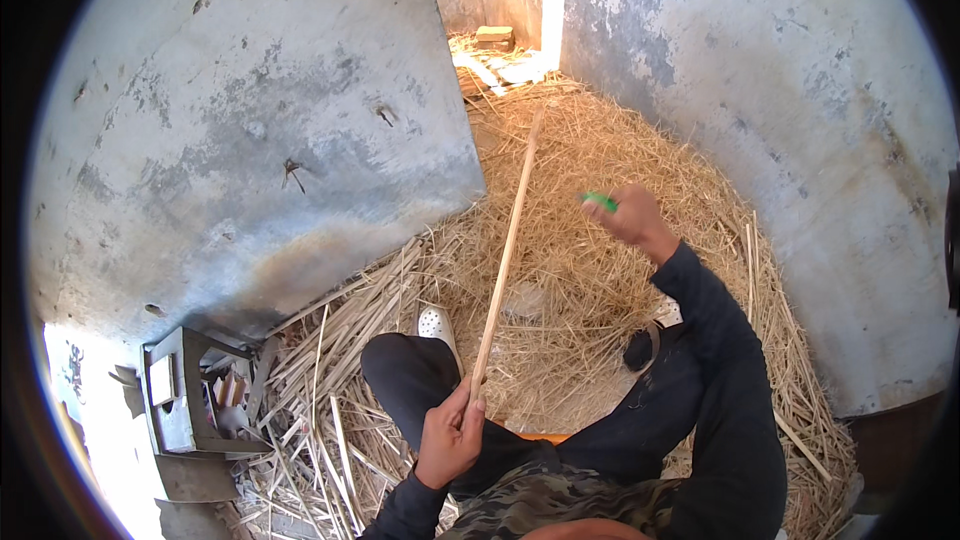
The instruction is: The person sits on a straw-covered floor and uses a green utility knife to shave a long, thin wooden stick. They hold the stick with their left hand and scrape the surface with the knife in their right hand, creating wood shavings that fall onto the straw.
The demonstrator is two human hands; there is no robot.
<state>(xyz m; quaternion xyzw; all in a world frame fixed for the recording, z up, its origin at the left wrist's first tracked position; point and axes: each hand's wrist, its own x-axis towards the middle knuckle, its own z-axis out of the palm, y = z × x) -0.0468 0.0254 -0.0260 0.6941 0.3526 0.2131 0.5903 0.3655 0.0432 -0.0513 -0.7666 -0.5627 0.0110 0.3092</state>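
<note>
1. Clamped in left hand [452,435]: pale strip [513,235], by near end, above shavings [650,155].
2. Closed in right hand [637,218], apart from strip: green object [599,201], blurred.
3. Probably well advanced, judging by shavings; remainder impossible to tell.

My left fingers [456,407] are wrapped round, low before me; my right fingers [622,224] curl ahead, right arm [728,365] reaching forward.

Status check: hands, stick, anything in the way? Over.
Left hand: grip closed on stick, near its lower end. Right hand: holds green thing, blurred, off the stick. Stick slants over shavings. Nothing seen between right hand and stick.
</note>
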